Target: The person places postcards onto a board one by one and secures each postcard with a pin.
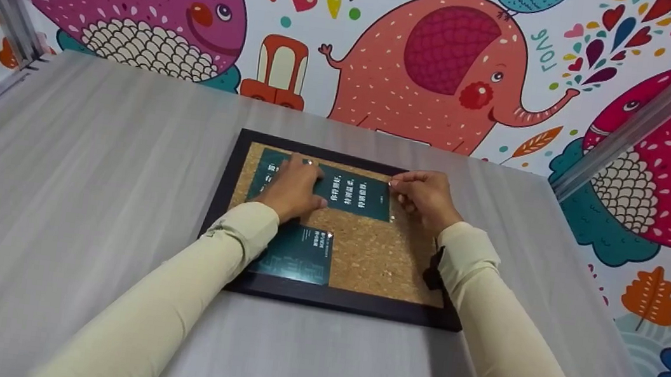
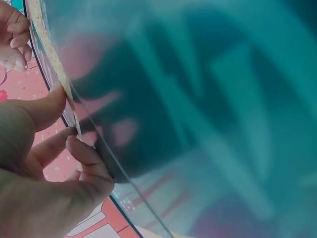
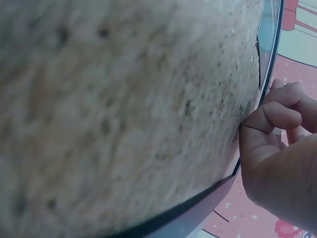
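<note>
A cork board (image 1: 391, 259) in a black frame (image 1: 353, 301) lies on the table. Several dark green cards with white Chinese print are on it: one card (image 1: 376, 197) along the top right, another (image 1: 266, 170) at the top left, a third (image 1: 302, 255) below. My left hand (image 1: 290, 189) rests across the upper cards, fingertips near the top edge and thumb lower on the green surface. At the right end of the top-right card, my right hand (image 1: 430, 197) pinches a small, pale pin-like piece between thumb and forefinger, mostly hidden by the fingertips.
A small shiny pin (image 1: 392, 219) shows at that card's lower right corner. The grey wood-grain table (image 1: 90, 152) surrounds the board. Behind it stands a wall (image 1: 379, 40) printed with cartoon animals, with metal posts (image 1: 659, 106) at the sides.
</note>
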`<state>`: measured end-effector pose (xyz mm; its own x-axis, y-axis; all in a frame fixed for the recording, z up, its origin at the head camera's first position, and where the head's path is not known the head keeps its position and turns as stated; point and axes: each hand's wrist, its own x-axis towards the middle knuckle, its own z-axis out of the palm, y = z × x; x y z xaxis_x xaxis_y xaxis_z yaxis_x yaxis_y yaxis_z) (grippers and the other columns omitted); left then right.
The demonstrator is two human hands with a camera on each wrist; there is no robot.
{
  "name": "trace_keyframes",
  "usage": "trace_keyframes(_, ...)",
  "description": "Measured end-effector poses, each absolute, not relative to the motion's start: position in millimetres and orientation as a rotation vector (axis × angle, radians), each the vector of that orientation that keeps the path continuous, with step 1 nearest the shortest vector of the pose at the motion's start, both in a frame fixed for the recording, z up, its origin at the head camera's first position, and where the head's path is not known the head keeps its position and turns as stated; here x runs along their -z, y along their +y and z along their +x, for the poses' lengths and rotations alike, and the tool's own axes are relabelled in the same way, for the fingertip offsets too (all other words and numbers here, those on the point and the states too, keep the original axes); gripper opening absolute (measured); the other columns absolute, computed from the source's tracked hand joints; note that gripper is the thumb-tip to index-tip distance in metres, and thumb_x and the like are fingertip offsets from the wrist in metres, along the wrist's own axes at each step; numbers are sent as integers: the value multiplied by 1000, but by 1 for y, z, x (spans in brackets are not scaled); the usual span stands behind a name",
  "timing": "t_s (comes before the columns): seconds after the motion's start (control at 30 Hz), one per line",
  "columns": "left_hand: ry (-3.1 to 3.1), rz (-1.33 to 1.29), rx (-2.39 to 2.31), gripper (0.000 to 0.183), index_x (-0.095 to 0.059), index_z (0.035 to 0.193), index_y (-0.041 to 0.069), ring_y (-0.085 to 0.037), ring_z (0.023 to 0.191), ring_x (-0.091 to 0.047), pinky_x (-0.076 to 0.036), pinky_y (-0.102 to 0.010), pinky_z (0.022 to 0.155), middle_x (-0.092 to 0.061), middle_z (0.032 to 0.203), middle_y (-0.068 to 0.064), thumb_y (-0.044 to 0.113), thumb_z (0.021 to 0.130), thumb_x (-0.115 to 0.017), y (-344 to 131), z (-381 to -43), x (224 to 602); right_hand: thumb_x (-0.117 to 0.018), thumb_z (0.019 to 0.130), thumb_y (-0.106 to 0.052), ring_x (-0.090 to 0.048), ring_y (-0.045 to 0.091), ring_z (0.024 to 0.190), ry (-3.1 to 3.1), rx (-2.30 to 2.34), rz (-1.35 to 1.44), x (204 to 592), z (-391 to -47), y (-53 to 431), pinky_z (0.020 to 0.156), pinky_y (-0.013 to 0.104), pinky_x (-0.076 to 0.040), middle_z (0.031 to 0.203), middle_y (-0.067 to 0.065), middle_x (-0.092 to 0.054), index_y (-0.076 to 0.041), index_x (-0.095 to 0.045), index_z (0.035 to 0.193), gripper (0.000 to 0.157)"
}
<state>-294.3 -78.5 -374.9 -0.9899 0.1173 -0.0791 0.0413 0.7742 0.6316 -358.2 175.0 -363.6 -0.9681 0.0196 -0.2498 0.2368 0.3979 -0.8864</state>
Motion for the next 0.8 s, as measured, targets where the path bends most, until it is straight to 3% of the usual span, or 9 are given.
trace_keyframes(0.8,2840,111,-1017,58,-61,155,2,-38,145,-45,-40,-58,124,-45,159,-25,18,103,-81,-78,-293,375,-77,103,-7,-60,17,67,2488,1557,307,366,-369,164,58,29,-48,89,8,-74,1,-84,104,11)
